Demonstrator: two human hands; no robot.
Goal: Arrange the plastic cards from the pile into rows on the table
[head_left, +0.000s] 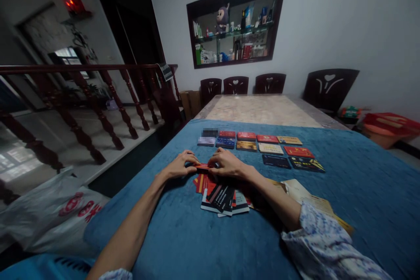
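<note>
Between my two hands is a red card stack (203,166), gripped at its two ends just above the blue cloth. My left hand (180,165) closes on its left end with thumb and fingers. On the right end, my right hand (226,162) pinches it, the fingers bent. Right below lies a loose pile of cards (223,197), black, white and red, fanned over one another. Beyond my hands, small stacks of cards stand in rows, among them a blue stack (225,142), a gold one (246,145) and a black VIP card (306,164).
A blue cloth (361,210) covers the near table; its far part is a marbled top (259,109). Yellowish paper packets (311,199) lie beside my right forearm. Dark chairs (271,83) stand behind. White plastic bags (59,214) and a wooden railing (88,70) are at left.
</note>
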